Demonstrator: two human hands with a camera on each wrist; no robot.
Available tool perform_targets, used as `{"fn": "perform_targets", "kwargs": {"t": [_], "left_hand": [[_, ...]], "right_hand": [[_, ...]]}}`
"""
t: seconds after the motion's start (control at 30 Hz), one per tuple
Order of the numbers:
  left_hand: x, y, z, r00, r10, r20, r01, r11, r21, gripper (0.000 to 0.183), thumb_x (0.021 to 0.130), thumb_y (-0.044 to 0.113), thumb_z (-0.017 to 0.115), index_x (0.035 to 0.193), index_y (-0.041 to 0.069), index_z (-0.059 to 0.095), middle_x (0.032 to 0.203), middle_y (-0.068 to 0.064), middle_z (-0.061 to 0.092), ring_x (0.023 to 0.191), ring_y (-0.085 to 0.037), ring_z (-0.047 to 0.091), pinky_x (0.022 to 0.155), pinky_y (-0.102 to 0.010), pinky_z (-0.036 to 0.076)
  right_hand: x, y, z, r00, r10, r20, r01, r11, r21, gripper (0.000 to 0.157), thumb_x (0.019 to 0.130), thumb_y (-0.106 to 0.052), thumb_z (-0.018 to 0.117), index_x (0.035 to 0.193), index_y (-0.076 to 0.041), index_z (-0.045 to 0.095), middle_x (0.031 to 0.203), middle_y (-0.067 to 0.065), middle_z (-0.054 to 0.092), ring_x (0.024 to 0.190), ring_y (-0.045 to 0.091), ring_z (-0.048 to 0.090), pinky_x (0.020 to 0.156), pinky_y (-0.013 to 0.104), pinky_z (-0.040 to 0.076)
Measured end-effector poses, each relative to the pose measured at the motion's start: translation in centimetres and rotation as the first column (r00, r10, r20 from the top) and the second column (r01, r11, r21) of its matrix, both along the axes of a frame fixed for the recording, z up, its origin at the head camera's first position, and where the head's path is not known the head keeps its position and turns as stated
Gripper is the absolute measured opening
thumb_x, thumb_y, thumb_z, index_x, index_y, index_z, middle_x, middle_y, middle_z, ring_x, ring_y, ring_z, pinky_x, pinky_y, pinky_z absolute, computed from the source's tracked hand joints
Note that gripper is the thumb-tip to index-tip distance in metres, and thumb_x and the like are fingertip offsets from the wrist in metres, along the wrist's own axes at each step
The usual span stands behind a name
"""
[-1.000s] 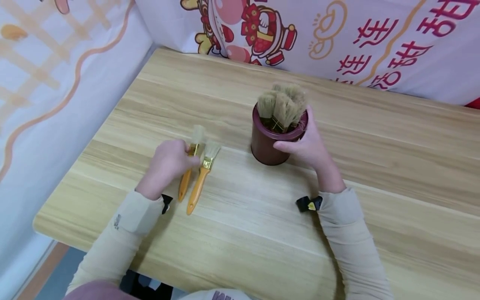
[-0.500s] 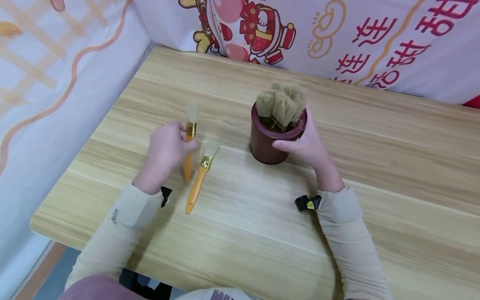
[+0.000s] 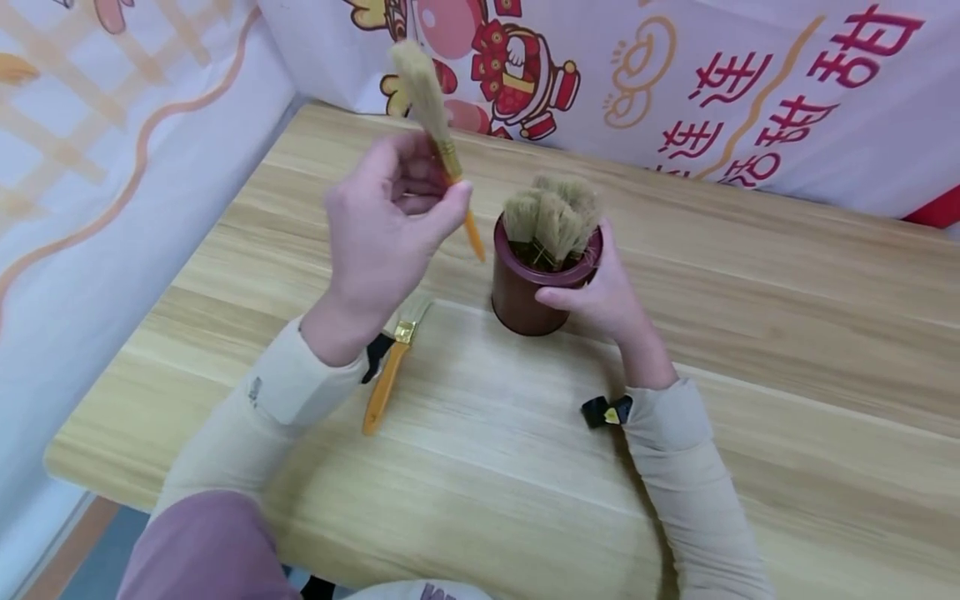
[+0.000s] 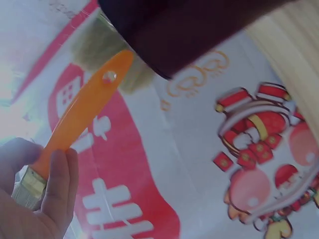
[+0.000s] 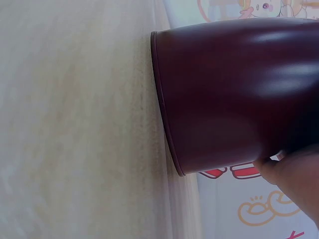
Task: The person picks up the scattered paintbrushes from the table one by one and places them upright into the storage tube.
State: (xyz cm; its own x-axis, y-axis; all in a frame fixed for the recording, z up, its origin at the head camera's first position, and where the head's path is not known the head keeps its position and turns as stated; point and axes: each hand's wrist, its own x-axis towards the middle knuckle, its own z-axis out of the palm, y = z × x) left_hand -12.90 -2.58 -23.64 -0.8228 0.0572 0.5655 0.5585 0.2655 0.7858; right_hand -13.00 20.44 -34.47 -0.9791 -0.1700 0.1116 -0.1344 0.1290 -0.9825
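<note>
My left hand [image 3: 390, 225] pinches a paintbrush [image 3: 447, 157] near its metal band, holding it up in the air with pale bristles upward. In the left wrist view the orange handle [image 4: 87, 107] points toward the dark pot. My right hand [image 3: 607, 287] grips the side of a dark maroon pot [image 3: 528, 296], thumb in front and fingers behind the rim. The pot stands upright on the table, filled with several brushes [image 3: 551, 212], bristles up. A second paintbrush [image 3: 386, 387] lies below my left wrist, its bristle end near the black wrist strap.
The wood-grain table [image 3: 510, 483] stretches to both sides. A printed white cloth [image 3: 675, 75] with cartoon figures and red lettering hangs behind it, and another cloth [image 3: 97, 208] hangs along the left.
The left hand has lifted the paintbrush off the table, up and to the right toward the pot, tilting it. The right hand keeps its grip on the pot.
</note>
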Motion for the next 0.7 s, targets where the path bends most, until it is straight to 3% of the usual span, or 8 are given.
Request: {"fn": "perform_targets", "kwargs": {"t": [0.13, 0.33, 0.5, 0.7], "left_hand": [[-0.1, 1.9, 0.2, 0.997, -0.068, -0.041, 0.07, 0.996, 0.055, 0.029, 0.082, -0.001, 0.069, 0.106, -0.013, 0.059, 0.091, -0.022, 0.069, 0.079, -0.019, 0.067, 0.073, -0.024, 0.058], [-0.3, 3.4, -0.6, 0.998, -0.051, -0.025, 0.05, 0.998, -0.024, 0.031, 0.083, 0.001, 0.071, 0.107, -0.013, 0.059, 0.092, -0.022, 0.07, 0.08, -0.024, 0.069, 0.073, -0.023, 0.058], [-0.2, 3.9, -1.3, 0.997, -0.055, 0.055, 0.062, 0.989, -0.131, 0.038, 0.081, 0.004, 0.074, 0.112, -0.012, 0.059, 0.099, -0.022, 0.069, 0.086, -0.026, 0.07, 0.077, -0.025, 0.058], [0.4, 3.6, -1.3, 0.987, -0.004, 0.164, 0.048, 0.963, -0.266, 0.052, 0.079, 0.01, 0.077, 0.123, -0.009, 0.056, 0.112, -0.02, 0.066, 0.103, -0.025, 0.068, 0.088, -0.024, 0.055]], "right_hand": [[0.1, 0.1, -0.1, 1.0, -0.006, 0.005, 0.006, 1.0, 0.012, 0.108, 0.069, -0.014, 0.085, 0.151, -0.016, 0.015, 0.152, 0.006, 0.033, 0.14, 0.018, 0.032, 0.12, 0.041, 0.022], [0.0, 0.0, -0.3, 1.0, -0.009, 0.0, 0.009, 1.0, 0.012, 0.113, 0.065, -0.03, 0.089, 0.151, -0.016, 0.015, 0.152, 0.004, 0.033, 0.139, 0.016, 0.034, 0.119, 0.04, 0.024], [-0.1, 0.0, -0.3, 1.0, 0.001, -0.013, -0.001, 1.0, -0.01, 0.113, 0.064, -0.032, 0.09, 0.15, -0.016, 0.017, 0.15, 0.006, 0.034, 0.136, 0.017, 0.036, 0.117, 0.04, 0.027], [-0.2, 0.2, -0.2, 1.0, 0.003, -0.024, -0.004, 1.0, -0.023, 0.106, 0.069, -0.011, 0.085, 0.15, -0.015, 0.017, 0.149, 0.007, 0.035, 0.136, 0.017, 0.036, 0.117, 0.039, 0.028]]}}
